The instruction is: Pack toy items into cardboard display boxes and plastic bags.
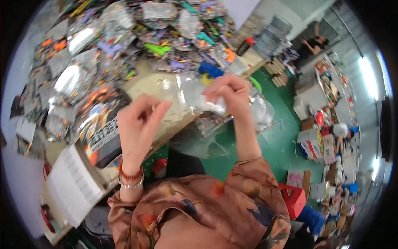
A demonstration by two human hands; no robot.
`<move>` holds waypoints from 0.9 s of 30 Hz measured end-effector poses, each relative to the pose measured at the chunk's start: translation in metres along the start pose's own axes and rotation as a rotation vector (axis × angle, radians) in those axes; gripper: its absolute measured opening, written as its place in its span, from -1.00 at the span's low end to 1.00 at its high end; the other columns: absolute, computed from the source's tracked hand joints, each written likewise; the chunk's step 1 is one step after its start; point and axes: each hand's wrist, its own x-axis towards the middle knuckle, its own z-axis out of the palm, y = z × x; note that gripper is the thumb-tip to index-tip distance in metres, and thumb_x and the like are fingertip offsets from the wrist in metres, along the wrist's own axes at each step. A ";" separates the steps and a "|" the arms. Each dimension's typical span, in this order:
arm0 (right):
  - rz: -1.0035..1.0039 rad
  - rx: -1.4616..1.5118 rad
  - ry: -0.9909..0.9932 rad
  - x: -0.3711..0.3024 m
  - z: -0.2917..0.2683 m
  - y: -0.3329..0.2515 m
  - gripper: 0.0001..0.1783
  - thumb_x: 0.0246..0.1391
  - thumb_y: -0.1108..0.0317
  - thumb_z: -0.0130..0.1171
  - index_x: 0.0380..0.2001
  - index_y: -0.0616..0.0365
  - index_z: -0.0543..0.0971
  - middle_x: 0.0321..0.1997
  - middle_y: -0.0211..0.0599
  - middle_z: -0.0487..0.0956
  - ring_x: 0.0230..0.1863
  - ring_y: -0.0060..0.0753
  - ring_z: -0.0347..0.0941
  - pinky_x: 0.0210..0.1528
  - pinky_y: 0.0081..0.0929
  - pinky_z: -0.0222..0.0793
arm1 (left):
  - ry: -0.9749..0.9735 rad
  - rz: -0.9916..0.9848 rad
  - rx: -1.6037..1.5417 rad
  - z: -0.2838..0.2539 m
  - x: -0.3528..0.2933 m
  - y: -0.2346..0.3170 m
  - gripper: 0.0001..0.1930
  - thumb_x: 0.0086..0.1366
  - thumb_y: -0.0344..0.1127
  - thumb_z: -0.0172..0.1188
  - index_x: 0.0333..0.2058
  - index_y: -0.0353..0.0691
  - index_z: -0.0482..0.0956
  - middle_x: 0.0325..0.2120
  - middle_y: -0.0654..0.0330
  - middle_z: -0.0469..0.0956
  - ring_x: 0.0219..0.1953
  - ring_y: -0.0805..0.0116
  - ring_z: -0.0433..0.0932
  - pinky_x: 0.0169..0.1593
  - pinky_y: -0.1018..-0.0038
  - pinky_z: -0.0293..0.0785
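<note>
My left hand (pixel 139 126), with a red bracelet and a silver one at its wrist, is raised over the table's near edge. Its fingers are curled with the thumb stretched alongside; what they hold, if anything, is hidden. To the right, my right hand (pixel 232 94) has its fingers bent into a pinch. A small pale bit shows at those fingertips, too blurred to name. Clear plastic bags (pixel 186 92) lie between and behind the hands. A blue tape dispenser (pixel 210 69) with yellow inside stands just beyond the right hand.
Many clear packs with colourful toy parts (pixel 161 50) are heaped across the table (pixel 143 85). A printed colourful package (pixel 99 120) and a white paper sheet (pixel 74 182) lie at left. More clear bags (pixel 261 114) hang at right; a red stool (pixel 292 200) stands on the green floor.
</note>
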 end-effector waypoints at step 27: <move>0.026 0.161 0.434 -0.053 0.072 -0.008 -0.71 0.19 0.37 -0.04 -0.62 0.17 0.32 -0.77 -0.34 0.36 -0.77 -0.45 0.33 -0.53 -0.42 0.41 | 0.116 -0.165 -0.908 -0.006 -0.022 -0.015 -0.75 0.24 -0.35 0.10 -0.16 -0.36 0.51 -0.34 0.20 0.57 -0.22 0.51 0.49 -0.02 0.55 0.29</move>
